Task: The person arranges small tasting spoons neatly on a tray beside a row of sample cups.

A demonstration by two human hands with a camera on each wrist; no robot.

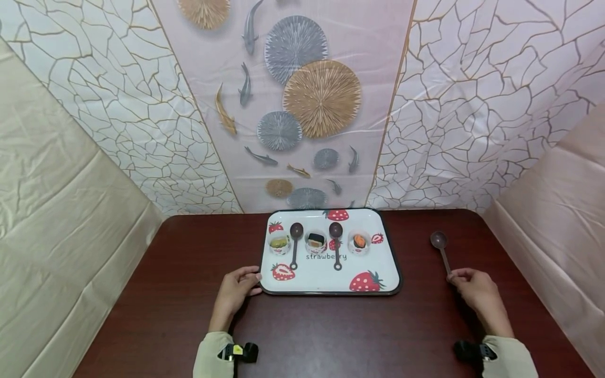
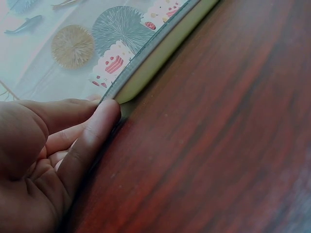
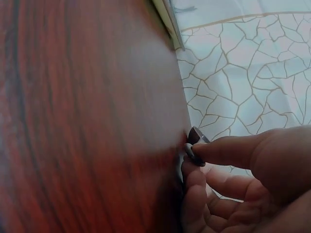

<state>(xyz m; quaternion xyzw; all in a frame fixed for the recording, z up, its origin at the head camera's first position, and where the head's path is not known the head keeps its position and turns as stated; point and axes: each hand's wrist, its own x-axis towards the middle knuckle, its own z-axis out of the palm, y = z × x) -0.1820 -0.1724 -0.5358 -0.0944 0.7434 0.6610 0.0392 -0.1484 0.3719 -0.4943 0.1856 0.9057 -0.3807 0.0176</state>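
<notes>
A white tray with a dark rim and strawberry prints lies on the table. My left hand pinches its left front corner; in the left wrist view, the thumb and fingers meet at the rim. To the right of the tray, my right hand grips a brown spoon by the end of its handle, bowl pointing away from me. The right wrist view has the handle's end ring between thumb and fingers. Two more brown spoons, a left one and a right one, lie on the tray.
Three small cups stand in a row on the tray: one with a yellow-green piece, one with a black-wrapped piece, one with an orange-topped piece. The dark wooden table meets a patterned backdrop behind.
</notes>
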